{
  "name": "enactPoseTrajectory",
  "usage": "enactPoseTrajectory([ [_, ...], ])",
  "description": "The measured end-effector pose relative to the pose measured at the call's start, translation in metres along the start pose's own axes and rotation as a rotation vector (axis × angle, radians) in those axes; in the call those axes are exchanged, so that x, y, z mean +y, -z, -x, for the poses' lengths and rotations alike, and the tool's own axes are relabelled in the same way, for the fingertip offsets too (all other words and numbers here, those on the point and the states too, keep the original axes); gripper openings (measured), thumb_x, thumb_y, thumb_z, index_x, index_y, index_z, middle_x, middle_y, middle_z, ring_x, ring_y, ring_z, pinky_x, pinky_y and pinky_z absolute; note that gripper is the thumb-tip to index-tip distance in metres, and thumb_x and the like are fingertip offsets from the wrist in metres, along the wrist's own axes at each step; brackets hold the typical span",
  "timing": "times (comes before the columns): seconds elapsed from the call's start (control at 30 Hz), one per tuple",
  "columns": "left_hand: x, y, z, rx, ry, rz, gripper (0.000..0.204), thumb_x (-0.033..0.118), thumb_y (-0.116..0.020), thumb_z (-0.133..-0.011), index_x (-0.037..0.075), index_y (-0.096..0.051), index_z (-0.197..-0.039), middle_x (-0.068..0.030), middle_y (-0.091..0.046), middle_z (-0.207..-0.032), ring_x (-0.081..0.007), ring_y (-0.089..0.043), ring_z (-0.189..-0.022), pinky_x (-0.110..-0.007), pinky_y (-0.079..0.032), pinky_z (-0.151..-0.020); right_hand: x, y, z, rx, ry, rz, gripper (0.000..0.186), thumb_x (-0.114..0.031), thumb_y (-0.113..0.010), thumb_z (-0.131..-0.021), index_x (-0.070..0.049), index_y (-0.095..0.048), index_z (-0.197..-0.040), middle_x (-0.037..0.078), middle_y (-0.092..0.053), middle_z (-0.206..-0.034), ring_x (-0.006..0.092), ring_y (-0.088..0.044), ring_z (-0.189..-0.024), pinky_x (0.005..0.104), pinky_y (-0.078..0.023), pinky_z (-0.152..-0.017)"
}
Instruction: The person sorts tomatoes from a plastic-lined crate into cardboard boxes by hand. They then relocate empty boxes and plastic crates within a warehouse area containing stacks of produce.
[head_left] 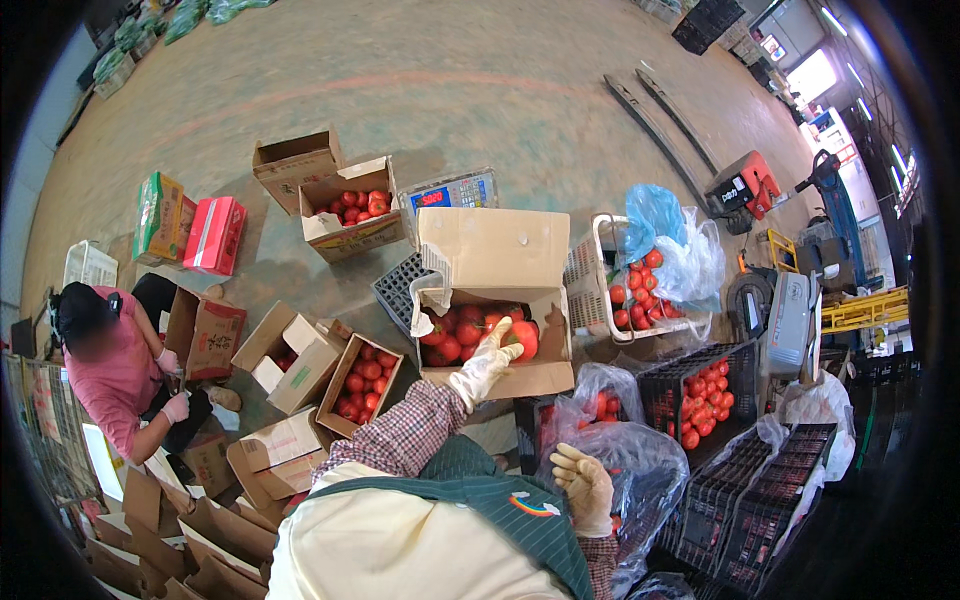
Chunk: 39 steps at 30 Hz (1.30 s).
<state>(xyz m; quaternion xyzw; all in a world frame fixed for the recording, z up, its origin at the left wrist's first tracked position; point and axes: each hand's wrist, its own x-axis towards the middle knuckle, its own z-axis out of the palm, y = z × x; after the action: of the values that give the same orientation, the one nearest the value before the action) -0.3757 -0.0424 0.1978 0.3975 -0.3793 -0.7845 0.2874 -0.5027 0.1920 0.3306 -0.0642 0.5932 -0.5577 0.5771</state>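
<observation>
Within an open carton (493,250): gloved left hand (487,368), the nearer one, with fingers half-bent. Touches a large tomato (526,342) just right of the fingertips; cannot tell whether gripped. Looks glossy, red, rounded; shows no evident long axis. Well apart, lower right: gloved right hand (585,488); curls loosely, holds nothing visible.
</observation>
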Motion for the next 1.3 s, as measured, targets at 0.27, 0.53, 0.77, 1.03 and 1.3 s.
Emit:
enactPoseTrajectory([
  [0.27,0.015,0.091,-0.018,0.952,-0.735,-0.959,0.052,0.019,-0.072,-0.066,0.000,-0.054,-0.111,-0.0166,-0.056,-0.107,-0.0337,-0.051,-0.105,-0.043,-0.039,-0.097,0.025,0.033,0.004,0.062,-0.097,0.059,0.059,-0.036,-0.058,-0.085,0.010,-0.053,-0.123,0.018,-0.067,-0.104,0.0176,-0.064,-0.082,0.0268,-0.050,-0.076],
  [0.53,0.004,0.161,0.018,1.049,-0.198,-0.716,0.060,0.026,-0.081,-0.068,-0.004,-0.054,-0.113,-0.0200,-0.051,-0.116,-0.0331,-0.051,-0.106,-0.039,-0.042,-0.094,0.043,0.046,0.013,0.128,-0.185,-0.009,0.047,-0.023,-0.055,-0.089,0.009,-0.053,-0.122,0.019,-0.067,-0.103,0.0202,-0.065,-0.086,0.0288,-0.050,-0.081],
  [0.77,0.026,0.142,0.011,0.465,0.562,-1.097,0.089,0.073,-0.065,-0.066,0.000,-0.060,-0.118,-0.0245,-0.056,-0.124,-0.0340,-0.054,-0.117,-0.040,-0.044,-0.095,0.049,0.049,0.015,0.118,-0.161,0.014,0.040,-0.021,-0.053,-0.090,0.006,-0.056,-0.119,0.016,-0.067,-0.101,0.0183,-0.063,-0.085,0.0272,-0.048,-0.078],
  [1.03,-0.040,0.156,-0.012,0.238,0.580,-1.058,0.051,0.052,-0.064,-0.078,0.003,-0.072,-0.092,-0.0171,-0.070,-0.090,-0.0311,-0.066,-0.093,-0.041,-0.048,-0.082,0.071,0.057,0.022,0.185,-0.123,0.094,0.037,-0.023,-0.057,-0.089,0.003,-0.060,-0.115,0.011,-0.068,-0.097,0.0136,-0.060,-0.079,0.0242,-0.046,-0.073],
  [1.3,-0.089,0.212,-0.014,-0.313,-0.134,-1.622,0.015,0.014,-0.054,-0.080,0.005,-0.061,-0.071,-0.0132,-0.063,-0.068,-0.0281,-0.062,-0.064,-0.042,-0.046,-0.057,0.112,0.081,0.042,0.296,-0.159,0.188,0.027,-0.025,-0.055,-0.091,-0.005,-0.067,-0.105,0.003,-0.065,-0.086,0.0099,-0.056,-0.072,0.0225,-0.044,-0.064],
])
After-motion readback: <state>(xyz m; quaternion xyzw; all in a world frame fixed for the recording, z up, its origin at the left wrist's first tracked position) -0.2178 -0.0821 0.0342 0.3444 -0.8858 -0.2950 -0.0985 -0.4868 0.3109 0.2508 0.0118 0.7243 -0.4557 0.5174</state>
